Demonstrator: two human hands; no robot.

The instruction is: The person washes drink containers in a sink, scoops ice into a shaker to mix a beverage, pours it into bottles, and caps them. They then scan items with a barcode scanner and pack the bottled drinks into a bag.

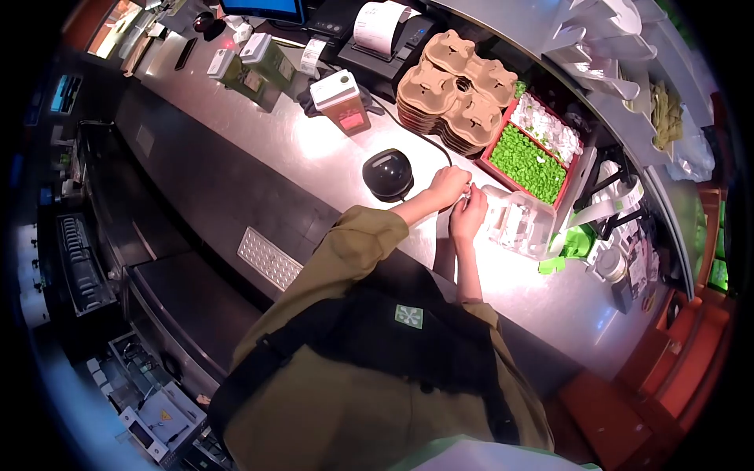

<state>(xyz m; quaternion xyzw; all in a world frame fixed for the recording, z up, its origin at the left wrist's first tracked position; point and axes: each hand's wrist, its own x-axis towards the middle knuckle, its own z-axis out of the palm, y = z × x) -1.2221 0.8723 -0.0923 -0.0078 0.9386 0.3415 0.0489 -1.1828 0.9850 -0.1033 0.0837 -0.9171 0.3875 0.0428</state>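
My left hand (448, 187) and my right hand (469, 212) meet over the steel counter, fingers pinched together. Something small and whitish shows between the fingertips, too small to name. Just right of my right hand lies a clear plastic container (540, 235) with white pieces in it. Beyond it sits a red divided tray (493, 166); one side is filled with small bright green pieces (528, 163), the other with small white ones (547, 125). A black rounded device (387, 173) stands left of my left hand.
Stacked cardboard cup carriers (455, 90) stand behind my hands, near a receipt printer (389, 47). White-lidded containers (339, 100) line the counter's back left. On the right are a bright green item (579, 242) and a paper roll on a black stand (616, 206).
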